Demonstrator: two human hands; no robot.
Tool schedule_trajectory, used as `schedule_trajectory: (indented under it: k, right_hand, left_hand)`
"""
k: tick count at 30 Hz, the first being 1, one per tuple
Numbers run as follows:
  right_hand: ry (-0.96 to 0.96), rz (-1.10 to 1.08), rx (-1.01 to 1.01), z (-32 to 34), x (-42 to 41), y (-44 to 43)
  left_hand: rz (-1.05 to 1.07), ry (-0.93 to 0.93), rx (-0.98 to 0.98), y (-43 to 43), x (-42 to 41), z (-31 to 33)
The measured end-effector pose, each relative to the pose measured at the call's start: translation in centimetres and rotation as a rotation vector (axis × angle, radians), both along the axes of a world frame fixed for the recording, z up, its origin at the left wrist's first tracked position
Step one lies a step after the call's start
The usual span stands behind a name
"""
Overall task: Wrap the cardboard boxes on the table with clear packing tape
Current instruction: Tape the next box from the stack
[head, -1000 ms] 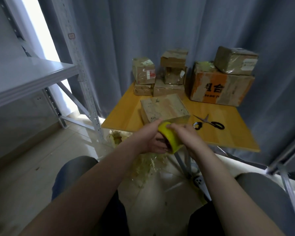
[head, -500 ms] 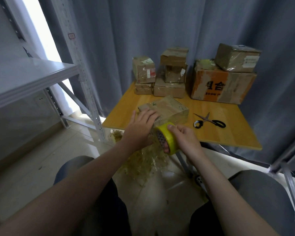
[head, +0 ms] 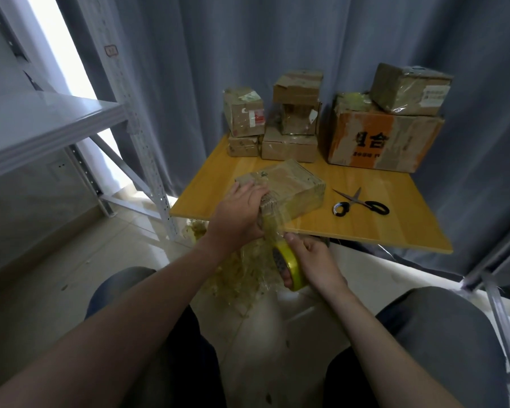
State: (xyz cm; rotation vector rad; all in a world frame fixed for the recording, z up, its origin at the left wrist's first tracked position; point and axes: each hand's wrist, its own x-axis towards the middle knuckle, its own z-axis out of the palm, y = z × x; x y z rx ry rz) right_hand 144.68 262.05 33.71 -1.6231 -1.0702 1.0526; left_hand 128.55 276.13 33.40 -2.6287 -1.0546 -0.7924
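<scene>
A flat cardboard box (head: 289, 187) lies near the front edge of the yellow wooden table (head: 365, 228). My left hand (head: 236, 213) grips its near left corner, fingers on top and thumb on the front face. My right hand (head: 312, 260) holds a yellowish roll of clear tape (head: 289, 265) below the table edge. A stretched strip of tape (head: 273, 228) runs from the roll up to the box's front face.
Several taped boxes (head: 289, 125) stand at the table's back, with a large orange-printed box (head: 383, 139) at the right. Black-handled scissors (head: 362, 203) lie right of the flat box. A heap of crumpled tape (head: 242, 269) is on the floor. A metal shelf (head: 50, 125) stands at left.
My right hand has drawn the roll down and toward me, stretching tape off the box. My left hand went from the roll to the box and now grips its corner.
</scene>
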Motion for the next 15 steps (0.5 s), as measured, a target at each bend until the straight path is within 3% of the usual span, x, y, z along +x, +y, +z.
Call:
schedule_trajectory:
  k: [7, 9, 15]
  right_hand:
    - [-0.049, -0.051, 0.109, 0.5, -0.7, -0.5]
    - [-0.123, -0.066, 0.12, 1.4, -0.7, -0.3]
    - [-0.072, -0.039, 0.15, 4.3, -0.4, 0.0]
  left_hand:
    - [0.065, 0.048, -0.197, -0.2, -0.5, 4.7]
    - [0.056, 0.0, -0.239, -0.4, -0.7, 5.7]
    - [-0.005, -0.215, -0.408, -1.1, -1.2, 7.3]
